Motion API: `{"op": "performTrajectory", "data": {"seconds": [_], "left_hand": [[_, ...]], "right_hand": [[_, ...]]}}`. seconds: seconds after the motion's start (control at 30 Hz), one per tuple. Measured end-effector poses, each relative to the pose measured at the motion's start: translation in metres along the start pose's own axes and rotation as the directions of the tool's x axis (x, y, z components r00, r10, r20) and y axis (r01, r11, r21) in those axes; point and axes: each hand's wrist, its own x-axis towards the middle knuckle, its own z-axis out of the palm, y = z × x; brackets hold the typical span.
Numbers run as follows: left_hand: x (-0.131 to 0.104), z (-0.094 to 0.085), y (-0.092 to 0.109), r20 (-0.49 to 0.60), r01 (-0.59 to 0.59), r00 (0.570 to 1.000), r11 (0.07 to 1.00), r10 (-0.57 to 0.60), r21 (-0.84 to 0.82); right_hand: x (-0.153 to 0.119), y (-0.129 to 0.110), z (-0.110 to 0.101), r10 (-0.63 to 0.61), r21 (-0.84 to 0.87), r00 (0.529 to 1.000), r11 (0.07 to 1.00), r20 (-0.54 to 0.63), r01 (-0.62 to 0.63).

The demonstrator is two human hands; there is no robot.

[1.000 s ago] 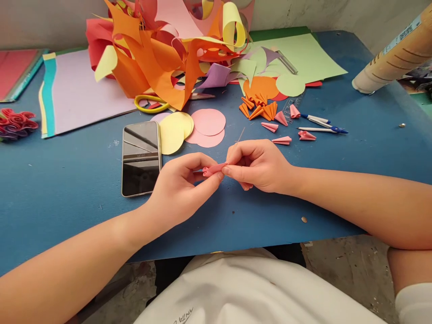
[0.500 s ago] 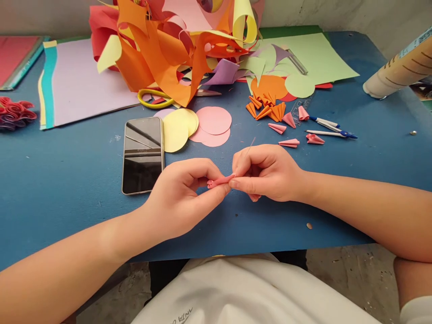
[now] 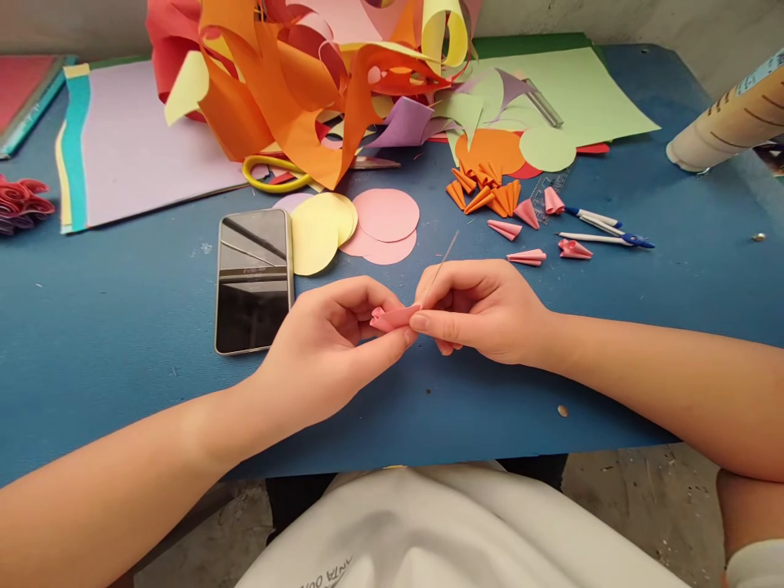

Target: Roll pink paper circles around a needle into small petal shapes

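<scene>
A small rolled pink paper cone is pinched between the thumb and fingers of my left hand. My right hand grips the narrow end of the same cone with thumb and forefinger. From between the right fingers a thin, pale, needle-like strand sticks up; its lower end is hidden. Right of that hand lie loose pink paper cones and a cluster of orange cones. Beyond my hands are pink paper circles and yellow circles.
A phone lies left of the circles. Yellow-handled scissors sit partly under a heap of paper scraps. A drawing compass is at the right, with a bottle behind it. Lilac sheets lie at the left.
Both hands have tilted the pink cone so more of its flat side shows, and moved slightly up and left. The thin strand stands out longer. The whole view has shifted a little.
</scene>
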Motion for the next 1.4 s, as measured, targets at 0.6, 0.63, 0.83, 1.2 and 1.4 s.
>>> {"op": "performTrajectory", "data": {"seconds": [0.6, 0.63, 0.83, 1.2, 1.4], "left_hand": [[-0.001, 0.000, -0.004, -0.015, 0.022, 1.000, 0.989, -0.020, 0.149], [-0.001, -0.001, -0.003, -0.011, 0.015, 1.000, 0.986, -0.013, 0.165], [-0.001, 0.000, 0.003, 0.025, -0.084, 0.996, 0.960, 0.080, 0.266], [0.005, 0.000, -0.002, 0.013, -0.008, 1.000, 0.997, 0.007, 0.071], [0.008, -0.001, -0.001, 0.086, 0.022, 0.996, 0.999, -0.024, 0.028]], "right_hand": [[0.001, -0.001, 0.003, 0.020, 0.014, 0.996, 1.000, -0.082, -0.019], [0.001, -0.001, 0.003, 0.026, 0.003, 0.996, 1.000, -0.091, -0.026], [0.000, -0.003, 0.003, 0.053, -0.031, 0.994, 0.998, -0.098, -0.056], [0.002, 0.003, 0.001, 0.006, 0.050, 0.995, 0.999, -0.096, -0.001], [0.001, 0.000, 0.002, 0.022, 0.067, 0.996, 0.998, -0.083, -0.017]]}}
